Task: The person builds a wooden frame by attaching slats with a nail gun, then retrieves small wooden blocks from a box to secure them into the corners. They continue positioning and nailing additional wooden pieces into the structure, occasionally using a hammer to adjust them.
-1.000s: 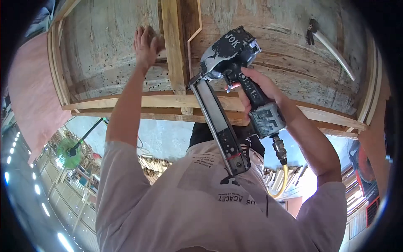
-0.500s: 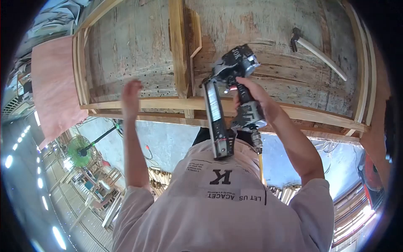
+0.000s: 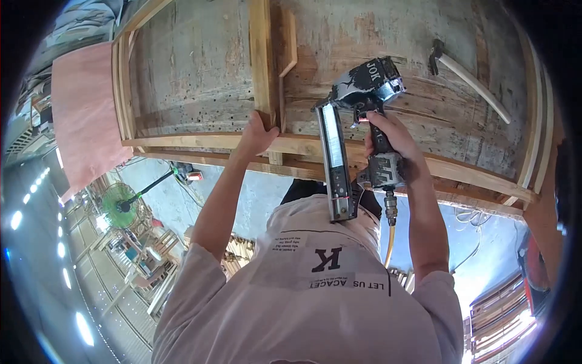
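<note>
My right hand [image 3: 394,138] is wrapped round the handle of a black and silver pneumatic nail gun [image 3: 371,82]. The gun is held above the front rail, its long magazine slanting down toward my shirt and a yellow air hose [image 3: 390,242] hanging from its handle end. At the joint of the wooden crosspiece [image 3: 262,60] and the front rail [image 3: 200,141], my left hand [image 3: 260,132] is closed on the wood. These pieces belong to a wooden frame lying on a worn, stained worktable [image 3: 194,67]. The gun's nose is not clearly visible.
A hammer [image 3: 473,82] with a pale handle lies on the worktable at right. Pink sheet material [image 3: 85,115] hangs at the left end. A green fan [image 3: 118,206] stands beyond on the left, near stacked wood. Side rails [image 3: 533,121] close the frame's right end.
My left hand has moved right from open space and taken hold of the frame at the crosspiece joint. The nail gun has shifted slightly right in my right hand.
</note>
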Action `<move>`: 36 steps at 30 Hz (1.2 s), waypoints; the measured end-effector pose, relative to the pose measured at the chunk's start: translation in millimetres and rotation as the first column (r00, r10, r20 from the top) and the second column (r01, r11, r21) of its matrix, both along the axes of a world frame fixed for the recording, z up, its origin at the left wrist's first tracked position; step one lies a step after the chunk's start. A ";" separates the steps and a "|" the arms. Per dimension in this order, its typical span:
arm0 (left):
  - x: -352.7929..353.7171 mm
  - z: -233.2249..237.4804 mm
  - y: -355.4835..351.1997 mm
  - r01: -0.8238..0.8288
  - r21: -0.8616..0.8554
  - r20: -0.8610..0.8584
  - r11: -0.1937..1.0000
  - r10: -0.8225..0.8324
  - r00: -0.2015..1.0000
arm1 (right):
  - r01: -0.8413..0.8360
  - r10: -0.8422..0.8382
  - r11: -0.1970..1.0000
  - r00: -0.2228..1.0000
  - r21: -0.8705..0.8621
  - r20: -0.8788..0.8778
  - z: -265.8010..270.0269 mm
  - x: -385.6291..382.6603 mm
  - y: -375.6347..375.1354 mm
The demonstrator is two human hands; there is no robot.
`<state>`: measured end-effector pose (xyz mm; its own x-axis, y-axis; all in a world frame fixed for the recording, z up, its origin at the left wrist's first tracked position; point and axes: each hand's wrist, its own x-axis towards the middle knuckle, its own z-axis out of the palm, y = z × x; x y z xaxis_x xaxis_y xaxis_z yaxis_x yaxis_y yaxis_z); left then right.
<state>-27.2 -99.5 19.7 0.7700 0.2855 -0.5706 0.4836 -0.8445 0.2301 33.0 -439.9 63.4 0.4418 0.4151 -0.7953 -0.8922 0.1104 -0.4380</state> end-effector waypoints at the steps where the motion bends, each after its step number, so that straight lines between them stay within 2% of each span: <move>1: 3.2 6.1 -0.3 -0.066 -0.052 -0.123 0.996 0.059 0.991 | -0.010 0.010 1.000 1.000 0.006 0.004 -2.4 1.6 1.3; 4: -3.3 -2.3 14.6 -0.002 -0.121 -0.057 0.993 -0.005 0.998 | -0.111 0.107 0.993 0.991 0.044 0.079 -8.6 4.7 2.3; 5: -2.6 -8.5 24.1 0.106 -0.057 -0.031 0.993 -0.108 0.994 | -0.146 0.141 0.989 0.982 0.036 0.122 -6.4 5.7 3.0; 7: 9.1 -18.5 60.2 0.031 -0.385 -0.216 0.922 -0.123 0.969 | -0.193 0.186 0.981 0.969 0.028 0.162 3.7 5.4 9.7; 8: 10.0 -33.2 81.4 0.085 -0.423 -0.215 0.902 -0.191 0.958 | -0.234 0.234 0.972 0.948 -0.029 0.214 11.3 5.7 13.2; 9: 13.1 -31.4 85.8 0.077 -0.422 -0.210 0.903 -0.180 0.961 | -0.268 0.282 0.959 0.922 -0.089 0.265 19.2 5.9 17.3; 10: 20.1 -21.9 82.5 -0.059 -0.600 -0.281 0.798 -0.142 0.949 | -0.287 0.315 0.948 0.904 -0.136 0.289 26.2 4.6 21.1; 11: 26.4 -12.4 78.2 -0.195 -0.740 -0.353 0.644 -0.124 0.927 | -0.294 0.324 0.945 0.900 -0.142 0.293 30.8 0.3 24.6; 12: 33.9 10.1 68.1 -0.212 -0.695 -0.385 0.687 -0.108 0.916 | -0.311 0.361 0.930 0.876 -0.196 0.320 34.6 -3.0 29.0; 13: 36.3 10.3 69.9 -0.208 -0.702 -0.377 0.681 -0.108 0.920 | -0.325 0.397 0.912 0.851 -0.251 0.343 39.3 -7.5 34.0; 15: 41.7 2.9 79.4 -0.159 -0.758 -0.416 0.632 -0.281 0.865 | -0.322 0.389 0.918 0.843 -0.231 0.372 51.9 -17.7 46.6; 17: 42.2 -10.4 91.9 -0.169 -0.785 -0.412 0.596 -0.300 0.860 | -0.292 0.394 0.913 0.811 -0.285 0.432 58.6 -29.7 59.7; 19: 38.3 -20.2 99.9 -0.175 -0.817 -0.401 0.549 -0.324 0.857 | -0.303 0.433 0.889 0.804 -0.345 0.409 60.5 -43.4 71.3; 21: 33.1 -30.7 108.6 -0.376 -0.910 -0.414 0.178 -0.316 0.854 | -0.179 0.370 0.887 0.829 -0.426 0.421 67.1 -57.7 90.5; 22: 33.6 -37.1 112.0 -0.368 -0.918 -0.397 0.148 -0.331 0.856 | -0.151 0.364 0.875 0.832 -0.461 0.419 66.8 -63.9 96.5; 24: 33.8 -54.1 117.1 -0.241 -0.932 -0.328 0.269 -0.352 0.877 | -0.118 0.360 0.850 0.841 -0.513 0.403 65.7 -74.0 107.7; 25: 36.7 -64.9 117.7 0.041 -0.952 -0.107 0.302 -0.457 0.883 | -0.097 0.351 0.839 0.848 -0.535 0.398 65.8 -77.2 113.4; 26: 36.0 -74.9 118.6 0.038 -0.964 -0.090 0.263 -0.457 0.885 | -0.101 0.372 0.816 0.846 -0.569 0.382 66.3 -80.7 118.7; 28: 33.4 -65.4 116.4 -0.159 -0.949 -0.246 0.274 -0.320 0.915 | -0.035 0.314 0.792 0.880 -0.610 0.357 71.5 -87.2 130.4; 29: 32.5 -70.0 116.1 -0.342 -0.931 -0.365 0.128 -0.297 0.883 | -0.039 0.344 0.732 0.883 -0.681 0.319 76.6 -87.4 137.4; 30: 31.5 -73.0 116.1 -0.351 -0.932 -0.362 0.094 -0.298 0.883 | -0.053 0.365 0.708 0.881 -0.704 0.300 78.9 -85.6 142.1; 32: 31.0 -72.3 119.7 -0.302 -0.938 -0.341 0.171 -0.297 0.892 | 0.011 0.374 0.524 0.895 -0.852 0.242 77.3 -85.2 140.9; 33: 31.7 -69.1 127.4 -0.306 -0.940 -0.338 0.148 -0.300 0.892 | 0.043 0.393 0.534 0.872 -0.844 0.293 70.1 -85.9 132.1; 34: 31.6 -63.1 138.6 -0.173 -0.955 -0.236 0.241 -0.266 0.935 | 0.037 0.406 0.515 0.869 -0.856 0.282 60.4 -86.8 124.1; 35: 31.1 -55.1 152.4 -0.045 -0.942 -0.130 0.332 -0.237 0.963 | 0.126 0.496 0.322 0.822 -0.938 0.281 51.6 -85.6 116.8; 36: 28.2 -40.3 172.7 0.093 -0.852 -0.014 0.515 -0.201 0.980 | 0.227 0.585 0.121 0.770 -0.966 0.255 50.5 -80.1 114.6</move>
<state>0.9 73.1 -20.5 0.6792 -0.4828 -0.5529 0.4360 -0.3406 0.8330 -47.1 -325.3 113.8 0.9087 -0.3288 -0.2571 -0.4006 -0.8599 -0.3164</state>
